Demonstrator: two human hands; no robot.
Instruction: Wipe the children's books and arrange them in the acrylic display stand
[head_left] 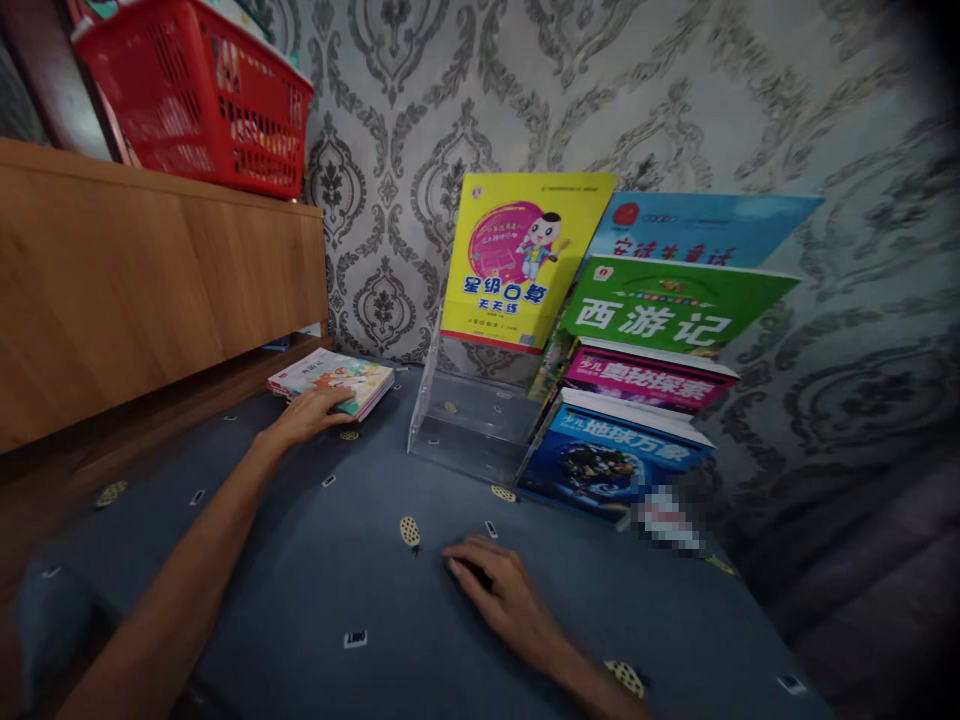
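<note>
My left hand (315, 412) is at a small stack of books (330, 378) lying flat at the far left of the cloth. Its fingers rest over the top cover and the thumb lies along the near edge, closed on the top book. Low in the middle, my right hand (499, 590) hovers over or rests on the cloth, holding nothing. Its fingers are loosely bent, with a gap between thumb and forefinger. Between and beyond both hands stands a clear acrylic book rack (472, 425), with a yellow workbook (525, 260) upright in its back left slot.
The rack's right side holds a light blue book (697, 220), a green book (675, 305), a pink book (652, 375) and a dark blue book (615, 455). A red basket (202, 110) sits on a wooden cabinet (165, 290) at left. Patterned wallpaper backs the dark cloth (300, 580).
</note>
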